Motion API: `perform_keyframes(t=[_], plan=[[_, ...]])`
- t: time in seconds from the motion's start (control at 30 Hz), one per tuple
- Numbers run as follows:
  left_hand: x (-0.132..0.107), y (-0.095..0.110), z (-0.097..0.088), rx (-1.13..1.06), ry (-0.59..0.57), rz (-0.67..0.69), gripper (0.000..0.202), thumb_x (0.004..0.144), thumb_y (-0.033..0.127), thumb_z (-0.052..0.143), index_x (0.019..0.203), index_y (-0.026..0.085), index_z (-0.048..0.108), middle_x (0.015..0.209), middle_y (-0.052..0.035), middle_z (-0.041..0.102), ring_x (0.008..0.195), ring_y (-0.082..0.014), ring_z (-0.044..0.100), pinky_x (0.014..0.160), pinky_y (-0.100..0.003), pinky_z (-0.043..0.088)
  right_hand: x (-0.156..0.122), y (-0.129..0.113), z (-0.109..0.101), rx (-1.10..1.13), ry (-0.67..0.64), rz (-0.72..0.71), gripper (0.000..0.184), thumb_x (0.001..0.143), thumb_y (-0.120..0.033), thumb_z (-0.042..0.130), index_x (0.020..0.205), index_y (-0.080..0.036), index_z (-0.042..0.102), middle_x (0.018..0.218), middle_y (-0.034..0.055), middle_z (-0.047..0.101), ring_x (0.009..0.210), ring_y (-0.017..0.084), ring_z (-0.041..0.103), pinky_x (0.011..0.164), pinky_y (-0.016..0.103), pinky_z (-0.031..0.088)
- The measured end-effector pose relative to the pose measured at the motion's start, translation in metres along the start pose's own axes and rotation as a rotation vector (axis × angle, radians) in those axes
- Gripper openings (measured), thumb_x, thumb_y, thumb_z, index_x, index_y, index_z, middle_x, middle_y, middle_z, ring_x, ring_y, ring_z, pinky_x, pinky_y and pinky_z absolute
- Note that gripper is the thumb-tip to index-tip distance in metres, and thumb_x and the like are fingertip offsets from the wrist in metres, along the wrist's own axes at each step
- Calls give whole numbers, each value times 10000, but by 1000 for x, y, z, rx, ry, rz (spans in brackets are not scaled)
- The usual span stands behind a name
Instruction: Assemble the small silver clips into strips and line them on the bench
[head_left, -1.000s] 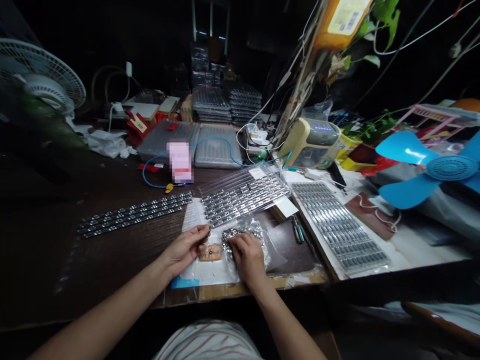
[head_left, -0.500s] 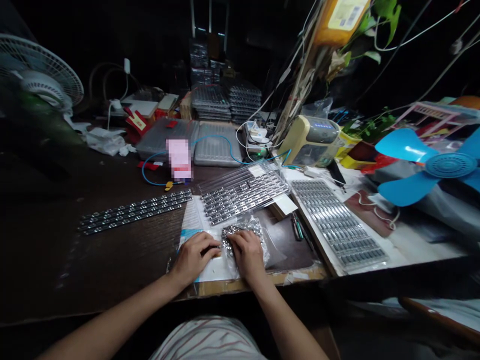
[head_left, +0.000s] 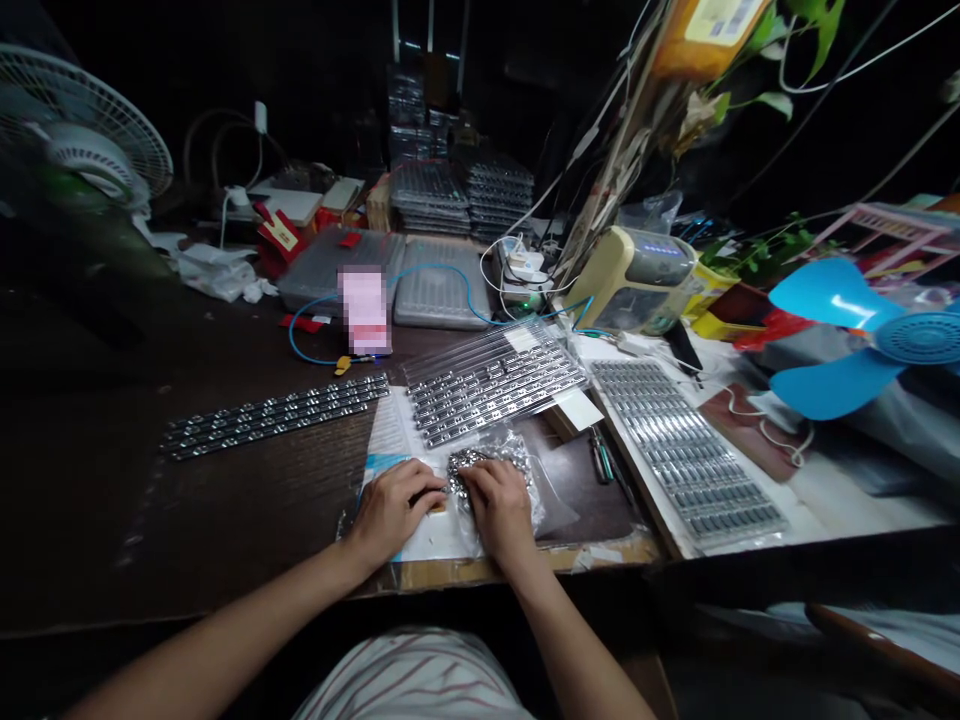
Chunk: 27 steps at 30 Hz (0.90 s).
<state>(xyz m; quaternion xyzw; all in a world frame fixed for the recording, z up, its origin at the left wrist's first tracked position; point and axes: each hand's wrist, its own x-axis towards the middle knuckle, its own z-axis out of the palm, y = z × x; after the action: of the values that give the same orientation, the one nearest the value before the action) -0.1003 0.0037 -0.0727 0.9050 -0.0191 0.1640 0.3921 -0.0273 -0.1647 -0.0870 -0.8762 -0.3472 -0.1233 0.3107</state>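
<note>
My left hand (head_left: pixel 394 508) rests over the white sheet (head_left: pixel 420 542), its thumb and fingers pinched together at the edge of a clear plastic bag. What they hold, if anything, is too small to make out; a small orange-brown piece (head_left: pixel 438 507) shows beneath them. Curled fingers of my right hand (head_left: pixel 505 505) reach onto the shiny small metal parts (head_left: pixel 466 458) in the open plastic bag (head_left: pixel 551 490); their tips are partly hidden. Just beyond lies a clear tray (head_left: pixel 495 395) with rows of metal pieces. Dark strips (head_left: pixel 277 415) bearing similar shiny pieces lie to the left.
A filled clear tray (head_left: pixel 686 450) lies on the right-hand surface. Green-handled tools (head_left: pixel 601 456) lie right of the bag. A blue fan (head_left: pixel 847 340) stands at far right, a white fan (head_left: pixel 86 150) at far left. Behind are stacked trays (head_left: pixel 427 195) and a blue cable (head_left: pixel 292 335).
The scene has shifted slightly rightward in view. My left fingertips have moved a little closer to the bag and my right hand. The right hand stays at the metal parts.
</note>
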Motion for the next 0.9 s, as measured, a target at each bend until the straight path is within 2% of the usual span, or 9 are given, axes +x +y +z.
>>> perform_keyframes(t=[0.9], plan=[[-3,-1,0,30,-44,8,117,850,234,597,895,218,704,858,-37,680,809,-163,622,757,-280,472,0,-2,-1,17,0,7,147,905,-194,546,945,-239,680,885,30,666,837,185,555,734,313,382]])
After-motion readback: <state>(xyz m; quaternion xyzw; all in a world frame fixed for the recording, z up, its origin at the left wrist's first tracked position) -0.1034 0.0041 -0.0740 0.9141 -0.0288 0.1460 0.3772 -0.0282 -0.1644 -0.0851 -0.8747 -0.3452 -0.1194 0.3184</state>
